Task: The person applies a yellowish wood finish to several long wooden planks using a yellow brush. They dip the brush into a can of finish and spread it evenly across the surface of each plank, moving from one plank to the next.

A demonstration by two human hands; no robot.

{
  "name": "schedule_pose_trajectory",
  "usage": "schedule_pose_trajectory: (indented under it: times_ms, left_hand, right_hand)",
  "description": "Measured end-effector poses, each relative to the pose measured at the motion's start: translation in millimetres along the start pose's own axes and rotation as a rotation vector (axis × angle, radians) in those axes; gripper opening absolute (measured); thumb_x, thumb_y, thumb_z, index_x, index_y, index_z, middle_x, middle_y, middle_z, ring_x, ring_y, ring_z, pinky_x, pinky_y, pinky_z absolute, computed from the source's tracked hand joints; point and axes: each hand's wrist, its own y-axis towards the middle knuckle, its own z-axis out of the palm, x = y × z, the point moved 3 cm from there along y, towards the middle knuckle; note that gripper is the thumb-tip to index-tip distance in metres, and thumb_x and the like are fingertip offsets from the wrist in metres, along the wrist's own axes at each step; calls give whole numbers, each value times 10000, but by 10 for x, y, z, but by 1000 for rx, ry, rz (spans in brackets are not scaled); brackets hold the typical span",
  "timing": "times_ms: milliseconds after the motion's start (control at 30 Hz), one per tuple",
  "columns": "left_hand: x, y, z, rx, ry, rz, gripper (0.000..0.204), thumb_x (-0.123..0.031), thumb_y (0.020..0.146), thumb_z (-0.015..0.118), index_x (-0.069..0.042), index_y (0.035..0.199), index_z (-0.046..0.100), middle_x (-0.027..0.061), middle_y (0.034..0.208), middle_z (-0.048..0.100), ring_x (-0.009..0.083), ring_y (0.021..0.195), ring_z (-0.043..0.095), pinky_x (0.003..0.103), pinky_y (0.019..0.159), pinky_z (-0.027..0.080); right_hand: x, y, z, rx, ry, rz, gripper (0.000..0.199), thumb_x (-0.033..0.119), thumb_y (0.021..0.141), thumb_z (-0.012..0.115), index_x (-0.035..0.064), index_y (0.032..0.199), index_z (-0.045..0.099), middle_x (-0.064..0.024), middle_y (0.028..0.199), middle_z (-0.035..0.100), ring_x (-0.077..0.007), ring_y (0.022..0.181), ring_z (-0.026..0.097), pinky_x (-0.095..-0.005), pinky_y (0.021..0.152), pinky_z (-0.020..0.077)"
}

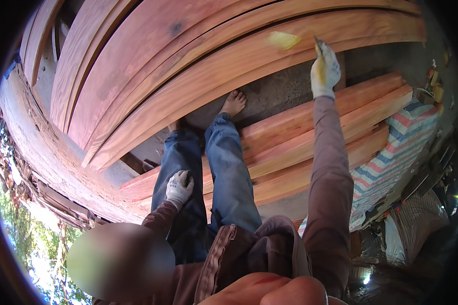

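Note:
My right hand (325,72), in a white work glove stained yellow on one side, is reached far forward. Its fingers are closed round a slim tool with a dark tip (318,42); the rest is hidden in the grip, so its kind is unclear. The tip is at the near edge of a long reddish wooden plank (239,53). To the left of the tip, a pale yellow patch (285,40) shows on the wood. My left hand (179,188), also in a white glove, lies on my left thigh with its fingers bent over the trouser cloth, holding nothing visible.
Several more wide planks (132,61) lie beyond, with dark gaps between them. Another stack of planks (285,140) is close to my legs. A striped plastic sheet (387,152) lies at its right end. My bare foot (234,103) is on the dirt floor (280,91) between.

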Motion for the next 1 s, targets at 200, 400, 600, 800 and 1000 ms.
schedule_pose_trajectory:
  times_ms: [200,400,600,800,1000]
  left_hand:
    - [535,-157,66,82,54,-33,220,-224,842,603,-104,1016,663,129,989,664,345,941,631,449,837,509]
    - [992,-167,37,146,74,44,255,-230,844,603,-96,1053,660,132,1006,662,346,954,628,445,854,505]
    - [1215,-162,-383,61,23,125,249,-205,842,604,-69,1043,661,133,1042,661,347,970,626,441,860,504]
    - [1607,-243,-617,39,-23,203,223,-192,833,606,-60,1005,657,143,994,661,352,948,623,448,843,500]
    - [1934,-484,-562,45,-8,125,225,-185,831,607,-52,1006,653,167,977,657,376,924,622,452,827,502]
  right_hand:
    - [344,-21,258,92,-18,-40,295,257,892,586,202,1173,656,-21,1175,676,-232,1002,671,-358,855,540]
    - [1083,-563,426,146,-24,-54,289,222,891,595,232,1176,640,-9,1166,672,-238,954,681,-357,805,548]
    - [2223,-1405,635,302,260,123,272,155,941,514,152,1183,638,-70,1179,657,-263,999,659,-380,836,531]
    - [3718,-2531,850,408,310,-43,269,122,881,546,108,1134,636,-87,1044,617,-286,937,611,-422,762,520]
    - [3977,-3404,841,281,376,32,221,182,912,536,93,1075,653,-109,1036,678,-312,944,653,-406,808,521]
